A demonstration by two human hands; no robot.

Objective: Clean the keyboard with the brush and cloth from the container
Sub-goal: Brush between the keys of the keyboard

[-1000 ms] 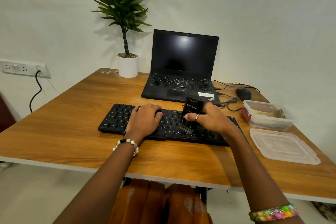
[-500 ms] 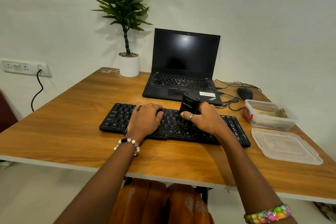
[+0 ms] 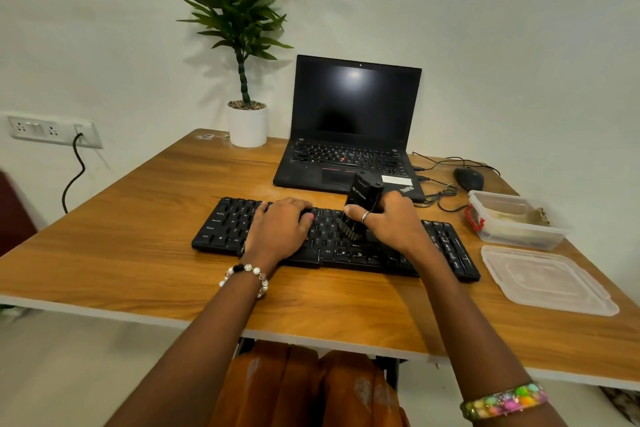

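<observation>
A wooden counter (image 3: 138,225) is shown against a white wall. At its far edge, a potted plant (image 3: 246,115) in a white pot is placed just left of an open black laptop (image 3: 349,128) with a dark screen. A black mouse (image 3: 468,178) and tangled cables (image 3: 440,196) are seen to the laptop's right. A wall socket (image 3: 52,130) with a plugged black cord is mounted at left.

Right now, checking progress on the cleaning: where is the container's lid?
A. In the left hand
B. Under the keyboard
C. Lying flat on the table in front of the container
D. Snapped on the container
C: the clear lid lies flat on the table, nearer the person than the open container.
</observation>
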